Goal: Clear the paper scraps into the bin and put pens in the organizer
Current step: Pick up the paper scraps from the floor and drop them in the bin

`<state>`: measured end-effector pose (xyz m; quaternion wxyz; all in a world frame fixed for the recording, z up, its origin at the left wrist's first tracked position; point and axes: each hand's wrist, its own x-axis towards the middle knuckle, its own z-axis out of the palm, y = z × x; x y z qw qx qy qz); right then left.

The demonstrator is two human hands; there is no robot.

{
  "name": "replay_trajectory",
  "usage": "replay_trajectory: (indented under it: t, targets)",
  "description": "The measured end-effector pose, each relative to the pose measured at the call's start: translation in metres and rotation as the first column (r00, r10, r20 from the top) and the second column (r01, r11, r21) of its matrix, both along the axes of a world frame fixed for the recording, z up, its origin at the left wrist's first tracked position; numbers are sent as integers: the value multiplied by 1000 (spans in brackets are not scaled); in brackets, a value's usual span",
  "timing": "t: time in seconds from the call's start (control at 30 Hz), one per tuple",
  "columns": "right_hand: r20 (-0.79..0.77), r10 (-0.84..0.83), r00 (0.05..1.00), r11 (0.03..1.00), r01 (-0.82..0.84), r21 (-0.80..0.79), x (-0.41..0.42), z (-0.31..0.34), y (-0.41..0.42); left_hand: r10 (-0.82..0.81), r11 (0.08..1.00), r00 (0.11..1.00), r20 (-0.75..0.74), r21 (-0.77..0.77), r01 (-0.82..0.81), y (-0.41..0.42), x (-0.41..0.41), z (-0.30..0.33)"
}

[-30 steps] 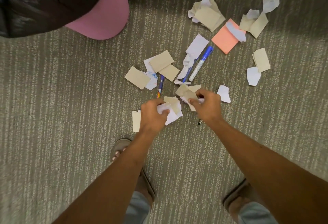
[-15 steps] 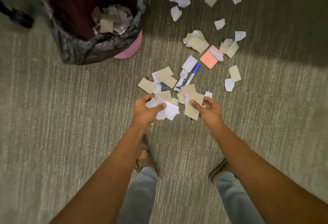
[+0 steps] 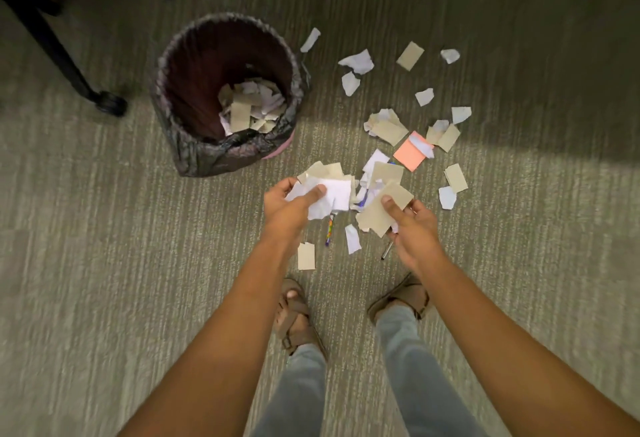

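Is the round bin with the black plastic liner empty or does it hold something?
Not empty: the bin holds paper scraps at the bottom.

Grey-green striped carpet floor (image 3: 104,263) thru whole view. Black wheeled chair base (image 3: 52,41) at top left, castor on carpet. Dark shadow band across upper right.

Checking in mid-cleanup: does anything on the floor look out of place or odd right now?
Yes. Torn paper scraps still litter the carpet right of the bin. Two pens lie loose among them: a multicoloured pen below the left hand, a dark pen by the right hand. No organizer is in view.
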<state>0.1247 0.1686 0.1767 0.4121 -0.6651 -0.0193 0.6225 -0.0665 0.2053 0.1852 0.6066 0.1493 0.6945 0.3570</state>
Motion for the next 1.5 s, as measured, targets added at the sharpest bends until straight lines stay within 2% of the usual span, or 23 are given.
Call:
replay_trajectory:
  t: [0.3,0.53,0.67,0.77,0.87,1.1,1.27,1.5]
  targets:
    - [27,123,992,991,-124,52,48,39,40,156,985,987,-39,-68,-158,18,39,40]
    - [41,163,986,977,-167,130,48,65,97,170,985,986,-1,33,-169,78,43,50]
    - [64,129,990,976,-138,166,17,66,121,178,981,982,-62,85,-172,104,19,44]
    - [62,73,995,979,-83,184,-20,62,138,279,957,953,-119,112,-267,123,-11,40]
    - [54,43,998,984,-52,170,-74,54,149,356,935,911,-210,88,-345,128,-53,31]
    - [29,-54,998,996,52,66,-182,27,188,338,929,897,-283,-50,-366,164,-139,10]
    - [72,-30,997,999,31,-19,-218,14,213,314,922,924,-218,-162,-351,178,-171,-6]
    - [225,24,974,995,-1,-103,-230,8,230,333,927,943,14,-190,-325,175,-173,-21]
